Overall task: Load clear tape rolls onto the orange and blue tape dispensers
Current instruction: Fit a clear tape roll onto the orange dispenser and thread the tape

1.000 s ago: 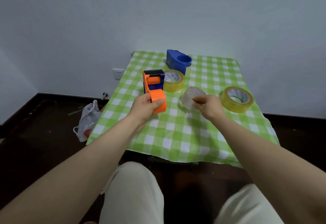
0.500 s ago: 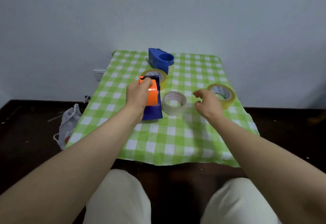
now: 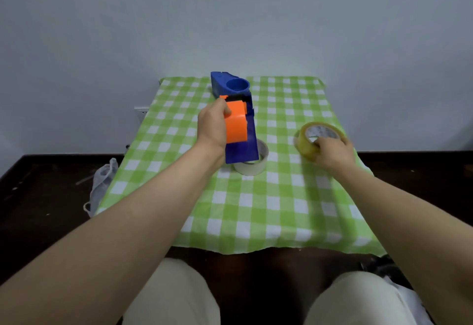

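Note:
My left hand (image 3: 211,126) grips the orange and blue tape dispenser (image 3: 236,127) and holds it above the table. Under the dispenser's near end a whitish clear tape roll (image 3: 252,167) lies flat on the cloth, partly hidden. My right hand (image 3: 331,151) is closed on the near rim of a yellowish clear tape roll (image 3: 317,136) at the right of the table; the roll is tilted. A plain blue dispenser (image 3: 229,86) stands at the back of the table. Another yellowish roll seen earlier is hidden behind the held dispenser.
The small table carries a green and white checked cloth (image 3: 256,212) whose front edge hangs toward my knees. A white plastic bag (image 3: 102,183) lies on the dark floor at the left. A wall socket (image 3: 140,113) sits behind the table's left edge.
My right hand let go of the whitish roll, which now lies flat, and moved right onto the yellowish roll. My left hand carried the orange dispenser farther back over the table.

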A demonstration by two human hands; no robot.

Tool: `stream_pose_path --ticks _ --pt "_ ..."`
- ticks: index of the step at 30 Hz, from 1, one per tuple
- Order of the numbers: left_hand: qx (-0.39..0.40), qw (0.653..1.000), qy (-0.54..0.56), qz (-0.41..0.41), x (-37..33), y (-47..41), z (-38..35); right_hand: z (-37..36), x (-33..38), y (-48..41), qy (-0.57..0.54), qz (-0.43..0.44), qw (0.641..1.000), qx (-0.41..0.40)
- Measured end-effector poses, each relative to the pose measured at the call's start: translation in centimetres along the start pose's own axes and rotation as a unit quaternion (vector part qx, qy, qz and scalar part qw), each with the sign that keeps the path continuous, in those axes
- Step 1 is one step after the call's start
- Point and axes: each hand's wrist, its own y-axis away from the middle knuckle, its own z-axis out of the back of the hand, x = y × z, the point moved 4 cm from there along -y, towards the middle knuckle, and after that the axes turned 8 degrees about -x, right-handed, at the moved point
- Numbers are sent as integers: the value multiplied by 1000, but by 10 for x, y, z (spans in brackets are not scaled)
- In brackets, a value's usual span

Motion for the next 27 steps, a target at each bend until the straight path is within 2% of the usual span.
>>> stream_pose_path --ticks 3,5,6,9,11,15,19,27 --pt "-4 1000 16 2 3 -1 6 22 6 9 -83 -21 995 -53" --pt "-7 1000 19 -1 4 1 9 41 14 16 -193 -26 978 -76" --pt "-3 1000 16 -2 6 3 11 51 19 21 -273 -24 958 -80" --pt "17 1000 10 -10 5 16 15 77 35 44 -546 -43 835 -48" --pt "19 999 0 -32 3 23 19 86 44 57 -626 -50 778 -11" --pt "12 998 -29 -62 -1 38 30 93 54 79 -695 -62 713 69" --pt "23 995 -64 -70 0 44 39 91 57 97 -719 -99 676 125" --pt "64 989 -102 -86 3 66 39 90 73 124 -714 -93 677 155"
